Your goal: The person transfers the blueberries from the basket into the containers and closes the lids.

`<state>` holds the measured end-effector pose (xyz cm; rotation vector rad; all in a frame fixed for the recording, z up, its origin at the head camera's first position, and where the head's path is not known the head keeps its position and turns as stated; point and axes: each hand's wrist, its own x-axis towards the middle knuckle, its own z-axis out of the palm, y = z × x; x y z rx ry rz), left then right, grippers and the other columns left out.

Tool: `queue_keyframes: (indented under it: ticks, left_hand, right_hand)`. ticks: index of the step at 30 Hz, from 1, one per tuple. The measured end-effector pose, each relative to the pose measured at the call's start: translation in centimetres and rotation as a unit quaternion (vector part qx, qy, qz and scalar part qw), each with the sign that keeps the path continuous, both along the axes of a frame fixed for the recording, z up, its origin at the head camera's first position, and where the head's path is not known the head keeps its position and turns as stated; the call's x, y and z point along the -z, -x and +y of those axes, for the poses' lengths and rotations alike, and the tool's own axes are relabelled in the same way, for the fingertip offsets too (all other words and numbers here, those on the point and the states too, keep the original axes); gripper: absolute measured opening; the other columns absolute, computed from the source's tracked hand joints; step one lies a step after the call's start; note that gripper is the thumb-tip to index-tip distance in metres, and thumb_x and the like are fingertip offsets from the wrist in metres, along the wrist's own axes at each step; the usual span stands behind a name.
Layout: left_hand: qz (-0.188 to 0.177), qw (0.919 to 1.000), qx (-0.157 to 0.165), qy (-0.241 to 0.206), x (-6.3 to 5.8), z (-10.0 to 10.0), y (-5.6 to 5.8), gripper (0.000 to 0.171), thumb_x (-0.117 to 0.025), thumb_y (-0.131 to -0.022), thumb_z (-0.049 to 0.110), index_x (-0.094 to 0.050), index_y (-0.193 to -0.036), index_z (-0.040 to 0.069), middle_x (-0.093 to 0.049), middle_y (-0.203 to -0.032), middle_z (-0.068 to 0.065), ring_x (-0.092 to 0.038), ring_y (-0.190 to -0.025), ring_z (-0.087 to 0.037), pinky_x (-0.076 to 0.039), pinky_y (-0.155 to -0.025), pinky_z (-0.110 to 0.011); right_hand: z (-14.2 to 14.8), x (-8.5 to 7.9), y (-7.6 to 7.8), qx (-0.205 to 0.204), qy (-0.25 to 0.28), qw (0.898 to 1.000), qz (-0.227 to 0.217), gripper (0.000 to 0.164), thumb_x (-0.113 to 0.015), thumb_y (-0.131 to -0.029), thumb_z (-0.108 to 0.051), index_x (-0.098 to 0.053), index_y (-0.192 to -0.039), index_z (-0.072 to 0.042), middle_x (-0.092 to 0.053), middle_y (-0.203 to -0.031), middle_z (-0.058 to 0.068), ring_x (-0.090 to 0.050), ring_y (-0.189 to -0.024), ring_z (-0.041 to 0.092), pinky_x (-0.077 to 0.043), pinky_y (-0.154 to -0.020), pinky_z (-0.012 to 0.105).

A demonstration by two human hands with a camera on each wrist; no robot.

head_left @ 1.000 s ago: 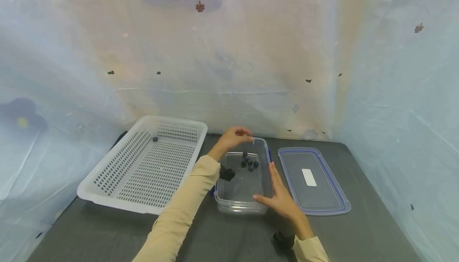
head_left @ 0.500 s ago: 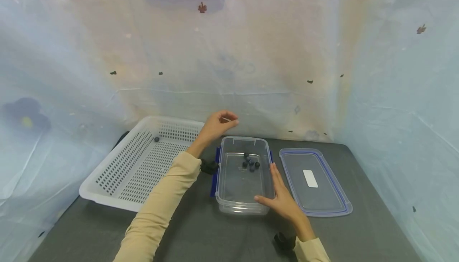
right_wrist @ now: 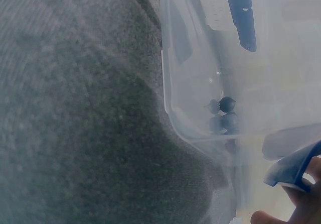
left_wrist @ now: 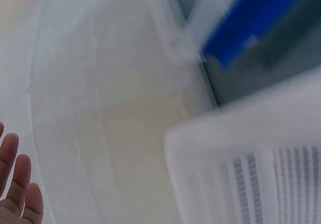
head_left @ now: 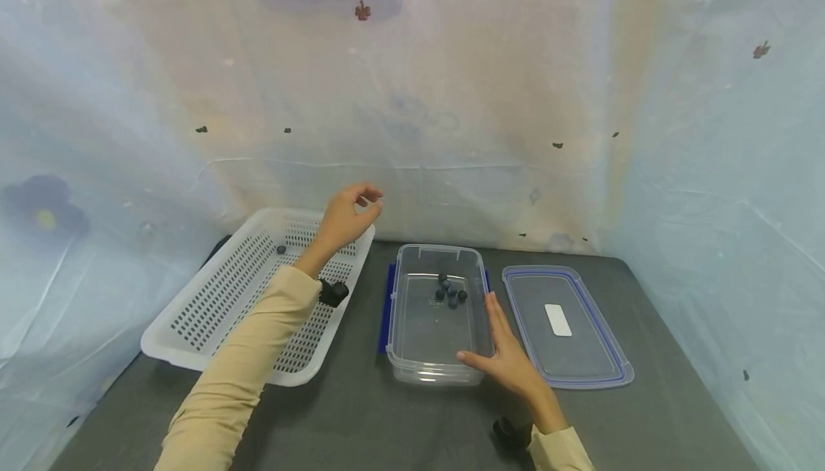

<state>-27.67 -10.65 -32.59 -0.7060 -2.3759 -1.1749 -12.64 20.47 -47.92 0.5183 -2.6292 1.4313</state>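
My left hand (head_left: 351, 217) is raised above the far right part of a white perforated plastic basket (head_left: 151, 342). Its fingers are loosely bent, and nothing shows between them; in the left wrist view some fingers (left_wrist: 20, 179) appear at the lower left. One blueberry (head_left: 281, 250) lies in the basket. Several blueberries (head_left: 452, 292) sit in a clear plastic food container (head_left: 428, 342). My right hand (head_left: 512, 360) rests against that container's right side, fingers straight and thumb by the front rim. In the right wrist view, a blue latch (right_wrist: 288, 171) is beside its fingers.
A clear lid (head_left: 535, 342) with a blue seal and a white label (head_left: 557, 320) lies right of the container. Another blue latch (head_left: 387, 306) juts from the container's left side. Behind the dark table (head_left: 412, 428) hangs a patterned plastic sheet (head_left: 451, 99).
My left hand has moved left from above the container's far edge to over the basket. My right hand stays at the container, and the blueberries in it look unmoved.
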Motion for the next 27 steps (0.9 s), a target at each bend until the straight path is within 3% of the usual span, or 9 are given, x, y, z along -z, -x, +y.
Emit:
queue_keyframes:
  ticks: [7, 12, 21, 27]
  left_hand:
    - [0.04, 0.9978, -0.032, 0.042, 0.7, -3.3, 1.1, 0.021, -0.06, -0.09, 0.005, -0.064, -0.108, -0.005, -0.062, -0.103, -0.021, -0.056, -0.095, -0.037, -0.045, -0.084, -0.047]
    - [0.034, 0.9928, -0.08, 0.082, 1.8, -6.0, 1.7, 0.022, -0.058, -0.089, 0.006, -0.064, -0.108, -0.005, -0.06, -0.103, -0.022, -0.055, -0.095, -0.038, -0.044, -0.084, -0.05]
    - [-0.056, 0.9764, -0.16, 0.133, 4.6, -9.8, 2.3, 0.033, -0.055, -0.093, 0.01, -0.057, -0.122, -0.007, -0.056, -0.116, -0.026, -0.052, -0.107, -0.043, -0.041, -0.087, -0.059]
    - [-0.13, 0.9591, -0.18, 0.175, 6.2, -11.2, 2.1, 0.045, -0.05, -0.094, 0.01, -0.048, -0.13, -0.015, -0.049, -0.128, -0.034, -0.045, -0.118, -0.05, -0.037, -0.094, -0.063]
  right_hand:
    - [0.0, -0.2, -0.2, 0.002, -0.001, 1.0, 0.0, 0.113, -0.08, -0.078, -0.034, -0.003, -0.155, -0.005, 0.003, -0.161, 0.012, -0.006, -0.143, 0.041, -0.022, -0.105, 0.063]
    - [0.0, -0.4, -0.4, 0.002, 0.002, 1.0, -0.003, 0.114, -0.081, -0.076, -0.03, -0.003, -0.155, -0.006, 0.002, -0.161, 0.013, -0.005, -0.144, 0.04, -0.02, -0.105, 0.064]
    - [-0.1, -0.5, -0.8, 0.002, 0.004, 1.0, 0.004, 0.113, -0.08, -0.077, -0.033, -0.003, -0.155, -0.003, 0.002, -0.161, 0.014, -0.006, -0.143, 0.041, -0.019, -0.105, 0.064]
    - [0.0, -0.6, -0.9, 0.006, 0.004, 1.0, 0.001, 0.113, -0.08, -0.078, -0.034, -0.003, -0.155, -0.004, 0.003, -0.161, 0.013, -0.005, -0.143, 0.04, -0.019, -0.106, 0.063]
